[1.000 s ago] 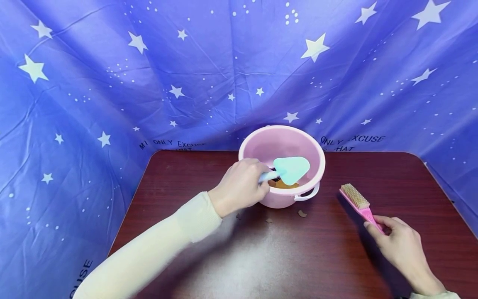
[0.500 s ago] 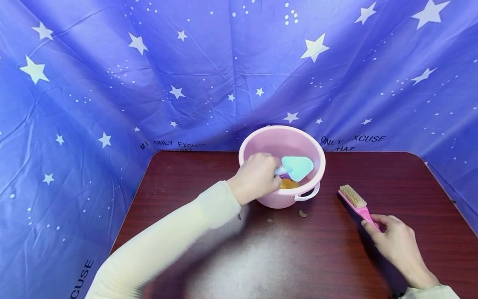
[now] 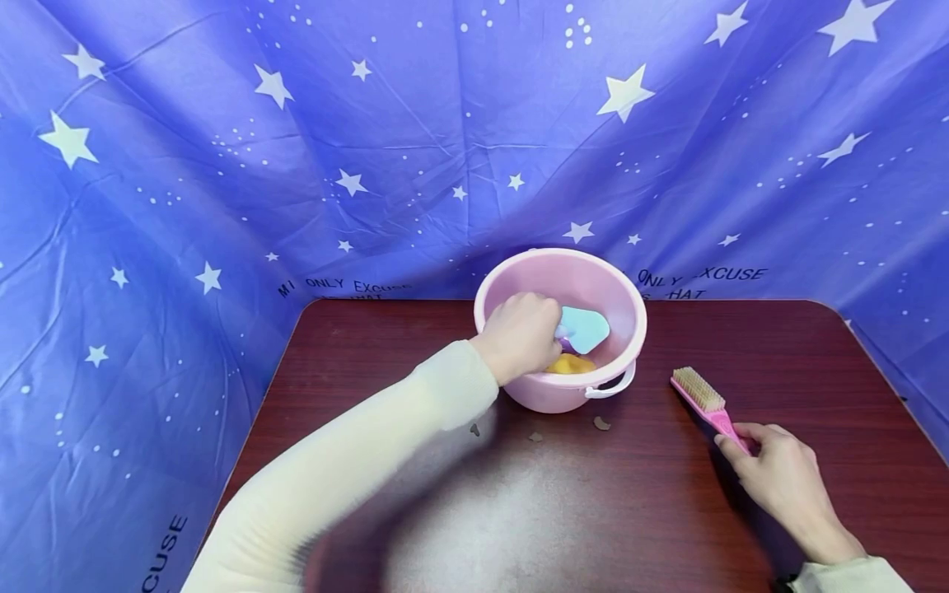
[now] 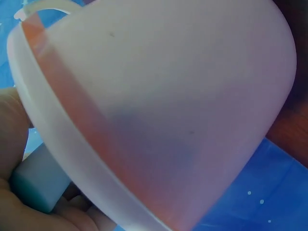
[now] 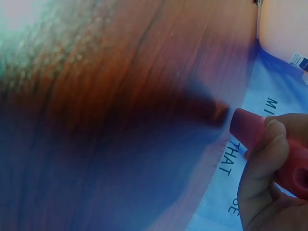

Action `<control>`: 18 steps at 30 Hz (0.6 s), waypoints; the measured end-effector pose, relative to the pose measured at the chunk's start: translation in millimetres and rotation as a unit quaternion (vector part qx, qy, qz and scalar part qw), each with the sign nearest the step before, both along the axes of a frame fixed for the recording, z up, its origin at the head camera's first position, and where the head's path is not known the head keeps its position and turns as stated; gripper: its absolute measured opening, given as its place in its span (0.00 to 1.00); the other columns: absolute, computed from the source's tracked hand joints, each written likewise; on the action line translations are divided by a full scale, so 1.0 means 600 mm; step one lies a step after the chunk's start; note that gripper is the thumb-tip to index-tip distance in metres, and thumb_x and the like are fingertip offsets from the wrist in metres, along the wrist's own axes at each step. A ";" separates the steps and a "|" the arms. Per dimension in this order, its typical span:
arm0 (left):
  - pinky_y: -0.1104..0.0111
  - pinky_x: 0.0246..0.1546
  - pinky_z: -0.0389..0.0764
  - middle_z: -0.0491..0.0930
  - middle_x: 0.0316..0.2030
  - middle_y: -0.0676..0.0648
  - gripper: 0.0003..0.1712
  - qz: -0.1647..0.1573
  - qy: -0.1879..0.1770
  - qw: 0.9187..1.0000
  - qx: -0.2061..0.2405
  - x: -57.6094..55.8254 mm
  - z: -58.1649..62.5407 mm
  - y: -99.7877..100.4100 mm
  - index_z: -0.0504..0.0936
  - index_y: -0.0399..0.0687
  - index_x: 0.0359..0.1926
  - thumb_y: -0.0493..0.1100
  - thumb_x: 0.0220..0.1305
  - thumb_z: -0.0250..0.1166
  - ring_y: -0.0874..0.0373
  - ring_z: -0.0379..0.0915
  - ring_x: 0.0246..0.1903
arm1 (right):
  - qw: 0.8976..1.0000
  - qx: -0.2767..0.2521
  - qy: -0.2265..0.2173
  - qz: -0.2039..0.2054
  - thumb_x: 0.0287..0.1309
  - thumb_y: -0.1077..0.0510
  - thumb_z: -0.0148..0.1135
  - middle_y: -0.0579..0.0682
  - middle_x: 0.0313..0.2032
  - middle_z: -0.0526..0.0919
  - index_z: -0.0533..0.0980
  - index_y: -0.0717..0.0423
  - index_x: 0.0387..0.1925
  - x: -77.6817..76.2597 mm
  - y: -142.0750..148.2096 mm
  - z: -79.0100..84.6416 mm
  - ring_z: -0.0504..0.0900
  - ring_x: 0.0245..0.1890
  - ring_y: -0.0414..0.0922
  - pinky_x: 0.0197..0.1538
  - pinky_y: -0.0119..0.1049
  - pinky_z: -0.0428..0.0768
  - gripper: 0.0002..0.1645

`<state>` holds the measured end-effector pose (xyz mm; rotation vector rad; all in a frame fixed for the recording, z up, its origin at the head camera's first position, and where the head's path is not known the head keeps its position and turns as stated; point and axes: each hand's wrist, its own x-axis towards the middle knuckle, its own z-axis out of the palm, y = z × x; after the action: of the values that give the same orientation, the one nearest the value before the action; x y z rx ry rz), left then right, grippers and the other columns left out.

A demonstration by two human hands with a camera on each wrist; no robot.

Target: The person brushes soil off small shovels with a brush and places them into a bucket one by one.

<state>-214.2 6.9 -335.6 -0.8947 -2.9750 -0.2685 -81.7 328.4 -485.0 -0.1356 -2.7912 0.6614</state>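
Note:
My left hand grips the handle of a light blue toy shovel and reaches over the near left rim of a pink bucket. The shovel's blade is inside the bucket, above a yellow thing whose kind I cannot tell. In the left wrist view the bucket wall fills most of the picture, with the shovel's handle end between my fingers. Over the table's right side, my right hand holds a pink scrub brush by its handle, bristles facing up.
Small brownish scraps, one of them a curved piece, lie on the dark red wooden table in front of the bucket. A white bucket handle hangs at the bucket's right side. Behind the table hangs a blue star-patterned cloth.
My left hand has moved right and farther over the bucket, taking the shovel with it. The right hand and brush have shifted slightly left.

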 end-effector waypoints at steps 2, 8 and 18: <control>0.62 0.26 0.75 0.73 0.22 0.53 0.08 0.002 -0.009 1.000 -0.012 -0.003 0.002 0.005 0.75 0.52 0.22 0.43 0.52 0.65 0.57 0.71 0.26 | 1.000 -0.001 -0.007 -0.001 0.52 0.57 0.66 0.58 0.28 0.80 0.81 0.68 0.37 0.001 0.000 0.000 0.76 0.26 0.54 0.30 0.50 0.69 0.17; 0.61 0.30 0.77 0.76 0.25 0.52 0.02 0.006 -0.028 0.999 -0.041 -0.013 0.002 0.016 0.78 0.51 0.28 0.39 0.52 0.64 0.55 0.74 0.28 | 1.000 0.000 -0.020 -0.004 0.53 0.56 0.65 0.56 0.27 0.79 0.81 0.67 0.37 0.001 -0.002 0.003 0.76 0.26 0.53 0.29 0.49 0.68 0.16; 0.59 0.34 0.78 0.78 0.27 0.52 0.03 0.006 -0.009 0.996 -0.085 -0.025 -0.014 0.023 0.80 0.52 0.31 0.42 0.53 0.64 0.53 0.76 0.31 | 0.994 0.010 -0.107 -0.017 0.53 0.48 0.66 0.47 0.20 0.77 0.79 0.59 0.34 -0.002 -0.001 0.010 0.72 0.23 0.48 0.24 0.41 0.64 0.17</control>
<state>-229.3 21.0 -343.8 -0.8933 -3.0544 -0.0216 -83.1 327.9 -479.0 -0.2651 -2.9906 0.6464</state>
